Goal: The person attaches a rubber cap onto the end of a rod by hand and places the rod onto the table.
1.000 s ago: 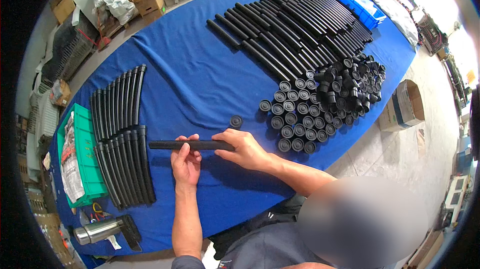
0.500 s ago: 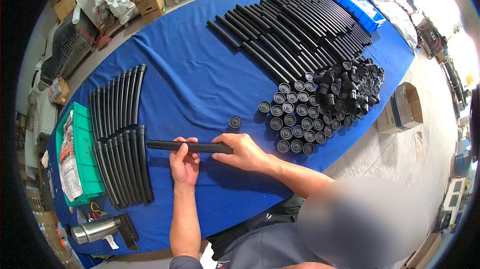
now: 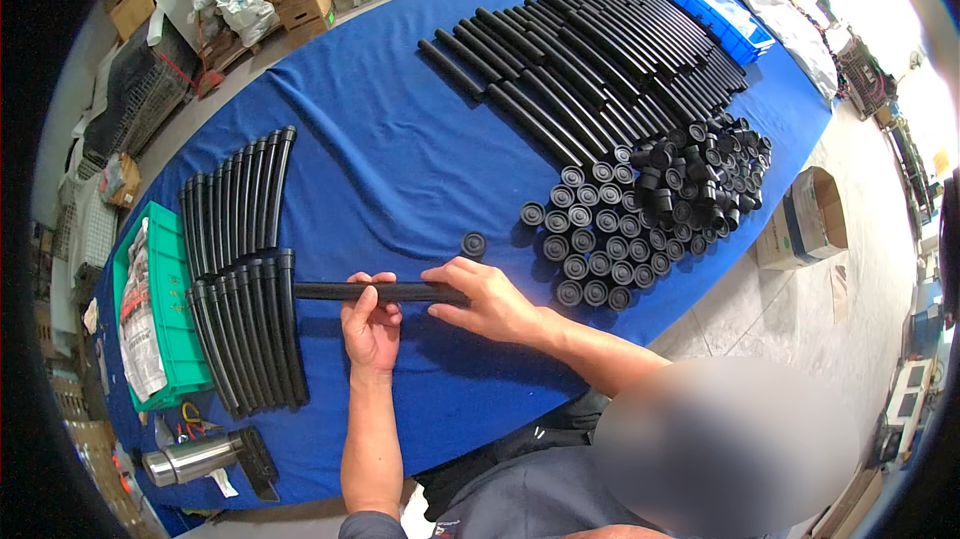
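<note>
My left hand is closed around the middle of a straight black tube, thumb on top. Around the tube's right end curves my right hand, fingers above and thumb below in a loose grip; its palm hides that end. The tube's left end lies close beside two rows of black tubes with wider, collar-like ends. A lone round black cap sits on the blue cloth just beyond my right hand. Farther right are many similar black caps, some standing in rows, others heaped.
Many plain black tubes cover the far part of the blue-clothed table. A blue crate stands at the far right, a green crate at the left. A steel flask lies near left. An open carton is on the floor.
My right hand's fingers have lifted and spread slightly at the tube's right end. The left hand and the tube stay almost where they were.
</note>
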Demonstrator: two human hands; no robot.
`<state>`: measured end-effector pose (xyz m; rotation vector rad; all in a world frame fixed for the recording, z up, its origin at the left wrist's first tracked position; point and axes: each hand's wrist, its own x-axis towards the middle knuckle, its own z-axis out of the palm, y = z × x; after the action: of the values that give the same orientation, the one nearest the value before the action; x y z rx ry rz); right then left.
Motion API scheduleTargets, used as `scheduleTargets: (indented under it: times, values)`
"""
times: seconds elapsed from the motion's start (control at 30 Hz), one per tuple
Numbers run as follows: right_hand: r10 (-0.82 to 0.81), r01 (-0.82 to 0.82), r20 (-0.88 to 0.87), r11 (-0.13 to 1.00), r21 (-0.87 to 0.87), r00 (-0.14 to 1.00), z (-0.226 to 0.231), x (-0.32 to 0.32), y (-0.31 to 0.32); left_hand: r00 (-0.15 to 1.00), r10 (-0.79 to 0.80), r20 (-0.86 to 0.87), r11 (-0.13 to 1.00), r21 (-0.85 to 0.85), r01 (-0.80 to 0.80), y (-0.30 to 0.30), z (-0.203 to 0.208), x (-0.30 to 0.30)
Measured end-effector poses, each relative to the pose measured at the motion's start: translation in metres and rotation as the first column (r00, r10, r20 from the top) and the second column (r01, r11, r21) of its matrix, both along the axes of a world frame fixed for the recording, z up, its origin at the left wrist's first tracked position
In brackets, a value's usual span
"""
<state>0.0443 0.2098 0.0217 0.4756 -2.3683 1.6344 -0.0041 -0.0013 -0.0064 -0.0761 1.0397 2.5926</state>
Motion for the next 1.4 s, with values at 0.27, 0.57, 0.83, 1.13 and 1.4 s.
scheduleTargets:
  times: [0.27, 0.57, 0.83, 1.13, 1.4]
  values:
    - [0.035, -0.034, 0.26, 0.999, -0.01, 0.965, 0.012, 0.0, 0.001, 1.0, -0.002, -0.013, 1.0, 0.001, 0.002, -0.002, -0.002, 0.0]
    - [0.233, -0.045, 0.671, 0.958, -0.285, 0.704, 0.028, 0.0, 0.001, 0.999, -0.02, -0.03, 0.999, 0.045, 0.021, -0.006, -0.005, 0.0]
    - [0.097, -0.093, 0.16, 0.995, -0.032, 0.982, 0.009, 0.002, 0.0, 1.0, -0.019, 0.001, 1.0, 0.018, 0.019, -0.005, -0.004, 0.0]
    - [0.034, -0.033, -0.011, 0.995, 0.093, 0.999, 0.004, 0.005, -0.004, 1.0, -0.021, -0.015, 1.0, 0.006, 0.021, -0.004, -0.004, -0.001]
    - [0.055, -0.042, 0.177, 0.996, -0.073, 0.983, 0.008, 0.001, 0.0, 1.0, 0.006, -0.001, 1.0, -0.01, -0.006, -0.001, -0.001, 0.0]
